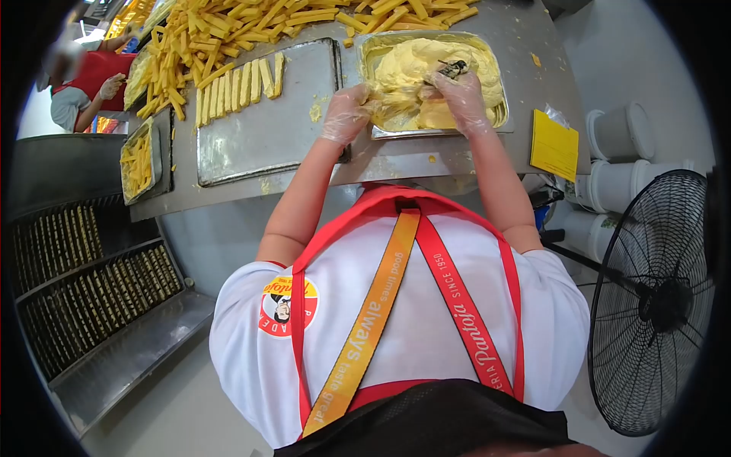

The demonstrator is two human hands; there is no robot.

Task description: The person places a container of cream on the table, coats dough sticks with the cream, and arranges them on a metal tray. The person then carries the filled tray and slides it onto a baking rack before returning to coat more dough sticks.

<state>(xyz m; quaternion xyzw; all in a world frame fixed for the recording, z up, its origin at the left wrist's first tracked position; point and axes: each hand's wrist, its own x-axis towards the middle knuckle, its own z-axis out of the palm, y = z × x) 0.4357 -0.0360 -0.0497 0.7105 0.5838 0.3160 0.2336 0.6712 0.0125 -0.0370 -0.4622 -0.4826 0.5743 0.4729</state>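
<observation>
A metal pan (pixel 499 57) holds a mound of pale yellow cream (pixel 434 57). My right hand (pixel 461 97), in a clear plastic glove, is over the cream, fingers curled round a dark, cream-smeared object (pixel 453 69) whose kind I cannot make out. My left hand (pixel 347 116), also gloved, is at the pan's left rim with its fingers bent together at the cream's edge; what they hold, if anything, is hidden. Left of it lies a flat metal baking sheet (pixel 251 148) with a row of cream-coated sticks (pixel 242 85) along its far side.
A large pile of yellow sticks (pixel 221 30) covers the table's back. A smaller tray of sticks (pixel 138 164) sits at left, above a rack of dark trays (pixel 99 282). A yellow pad (pixel 554 145), white buckets (pixel 620 133) and fan (pixel 655 297) are at right. A co-worker (pixel 87 80) stands far left.
</observation>
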